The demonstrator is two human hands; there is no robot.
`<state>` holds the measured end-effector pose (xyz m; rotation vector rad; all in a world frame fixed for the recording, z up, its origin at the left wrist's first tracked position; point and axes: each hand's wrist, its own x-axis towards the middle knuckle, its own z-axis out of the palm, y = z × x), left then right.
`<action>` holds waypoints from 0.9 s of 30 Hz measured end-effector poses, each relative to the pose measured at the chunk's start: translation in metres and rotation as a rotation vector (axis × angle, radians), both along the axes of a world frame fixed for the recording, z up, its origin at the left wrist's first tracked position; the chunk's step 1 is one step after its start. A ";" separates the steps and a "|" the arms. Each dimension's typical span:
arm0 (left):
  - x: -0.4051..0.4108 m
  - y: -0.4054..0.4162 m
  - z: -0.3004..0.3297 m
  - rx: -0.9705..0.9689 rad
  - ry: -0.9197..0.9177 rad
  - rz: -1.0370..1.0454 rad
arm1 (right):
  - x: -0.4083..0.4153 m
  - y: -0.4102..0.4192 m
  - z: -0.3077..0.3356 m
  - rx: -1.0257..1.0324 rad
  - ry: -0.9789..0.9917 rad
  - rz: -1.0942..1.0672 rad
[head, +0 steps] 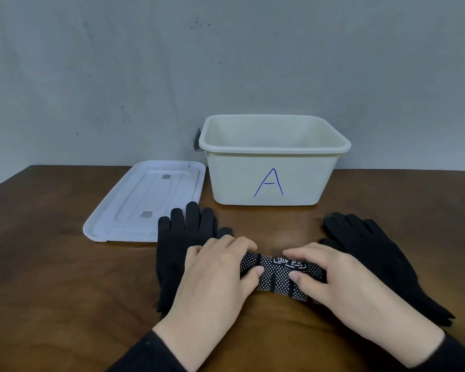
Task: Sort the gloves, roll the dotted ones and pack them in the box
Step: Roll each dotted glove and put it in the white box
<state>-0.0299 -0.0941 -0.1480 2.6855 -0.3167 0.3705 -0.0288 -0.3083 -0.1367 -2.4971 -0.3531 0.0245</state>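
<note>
Dotted gloves (278, 277) sit rolled crosswise on desk (51, 264), between my hands. Left hand (212, 280) and right hand (341, 277) both curl fingers over the roll, thumbs pressing its near side. Plain black gloves (177, 237) lie flat outboard of each hand. Box (271, 178) marked A stands beyond fingers, lid (145, 202) off beside it.

A blue handwritten "A" marks the front wall of the box (273, 173) facing me.
</note>
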 end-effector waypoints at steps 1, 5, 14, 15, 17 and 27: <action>0.000 0.000 0.000 0.010 -0.011 0.000 | 0.000 0.000 0.001 0.007 0.018 -0.005; 0.001 0.002 0.000 -0.004 -0.063 -0.036 | 0.001 0.001 0.005 -0.015 0.102 -0.021; 0.018 0.053 0.018 -0.315 -0.270 0.088 | -0.002 0.014 0.031 0.048 0.321 0.034; 0.021 0.057 0.017 -0.326 -0.249 0.096 | -0.002 0.014 0.034 0.077 0.335 0.023; 0.025 0.065 0.016 -0.357 -0.201 0.099 | -0.002 0.017 0.044 0.164 0.347 -0.005; 0.036 0.067 0.010 -0.318 0.000 0.014 | 0.087 0.027 0.164 0.377 -0.354 -0.131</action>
